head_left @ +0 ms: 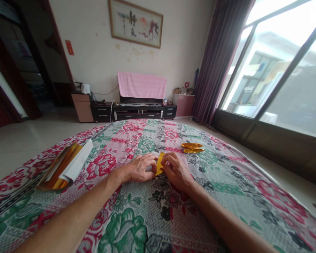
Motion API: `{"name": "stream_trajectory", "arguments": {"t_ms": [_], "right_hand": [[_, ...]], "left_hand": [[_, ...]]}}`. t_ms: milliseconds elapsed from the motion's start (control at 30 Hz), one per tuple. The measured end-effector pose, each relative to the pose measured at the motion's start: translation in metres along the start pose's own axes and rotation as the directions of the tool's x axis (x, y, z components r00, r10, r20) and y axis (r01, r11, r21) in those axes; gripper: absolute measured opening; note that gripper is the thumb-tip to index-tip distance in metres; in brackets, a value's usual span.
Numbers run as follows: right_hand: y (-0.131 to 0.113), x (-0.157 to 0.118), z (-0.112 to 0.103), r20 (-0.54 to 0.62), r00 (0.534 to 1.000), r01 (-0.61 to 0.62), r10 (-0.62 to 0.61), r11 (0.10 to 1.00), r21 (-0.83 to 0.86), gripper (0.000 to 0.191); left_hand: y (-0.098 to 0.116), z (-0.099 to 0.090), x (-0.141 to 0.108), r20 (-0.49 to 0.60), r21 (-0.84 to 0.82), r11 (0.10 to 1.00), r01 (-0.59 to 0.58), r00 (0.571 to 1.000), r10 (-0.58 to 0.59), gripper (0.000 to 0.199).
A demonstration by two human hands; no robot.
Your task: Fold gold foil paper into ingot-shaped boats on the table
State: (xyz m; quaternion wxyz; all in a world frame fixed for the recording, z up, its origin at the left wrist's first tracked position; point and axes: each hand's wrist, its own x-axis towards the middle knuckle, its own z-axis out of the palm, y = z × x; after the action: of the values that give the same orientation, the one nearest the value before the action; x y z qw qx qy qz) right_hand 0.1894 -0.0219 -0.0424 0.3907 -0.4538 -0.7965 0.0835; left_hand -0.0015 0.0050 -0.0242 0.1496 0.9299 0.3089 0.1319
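Note:
A small piece of folded gold paper (pixel 160 164) stands between my hands, just above the patterned tablecloth. My left hand (pixel 142 167) pinches its left side, thumb and fingers closed at the edge. On the other side my right hand (pixel 176 171) grips the paper with curled fingers, which hide part of it. Beyond my right hand lie two folded gold paper pieces (pixel 192 145), boat-shaped and side by side. To the left rests a curled stack of gold and white paper sheets (pixel 64 168).
The round table wears a red, green and grey flowered tablecloth (pixel 122 232). Past its far edge stand a low black TV cabinet (pixel 137 114) and a television under a pink cloth (pixel 142 85). A large window (pixel 274 70) and purple curtain (pixel 219 63) are at the right.

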Motion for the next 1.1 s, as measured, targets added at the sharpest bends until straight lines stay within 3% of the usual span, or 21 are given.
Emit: {"name": "stream_trajectory", "arguments": {"t_ms": [133,367,600,700,900,1100], "right_hand": [[0.002,0.002,-0.002,0.070,0.996,0.064,-0.059,0.995,-0.073,0.018],[0.005,0.005,-0.005,0.159,0.986,-0.005,0.039,0.978,-0.208,0.017],[0.006,0.007,-0.010,0.089,0.987,-0.103,0.134,0.951,-0.291,0.017],[0.006,0.007,-0.012,0.036,0.986,-0.144,0.165,0.933,-0.331,0.014],[0.004,0.006,-0.015,0.058,0.970,-0.198,0.236,0.906,-0.373,0.033],[0.007,0.003,-0.010,0.043,0.993,-0.082,0.108,0.912,-0.402,0.044]], "left_hand": [[-0.001,0.001,0.002,-0.072,0.005,0.998,-0.056,0.996,0.056,0.010],[-0.009,0.006,0.001,-0.117,-0.015,0.999,-0.029,0.993,0.027,0.023],[-0.006,-0.007,-0.002,-0.058,0.097,0.994,-0.051,0.997,0.056,0.034],[-0.006,-0.011,-0.003,-0.089,0.117,0.993,-0.035,0.995,0.045,0.044],[-0.012,-0.014,-0.006,-0.129,0.106,0.994,0.007,0.992,0.007,0.057],[-0.013,-0.013,-0.007,-0.142,0.125,0.989,0.078,0.988,-0.060,0.060]]}}
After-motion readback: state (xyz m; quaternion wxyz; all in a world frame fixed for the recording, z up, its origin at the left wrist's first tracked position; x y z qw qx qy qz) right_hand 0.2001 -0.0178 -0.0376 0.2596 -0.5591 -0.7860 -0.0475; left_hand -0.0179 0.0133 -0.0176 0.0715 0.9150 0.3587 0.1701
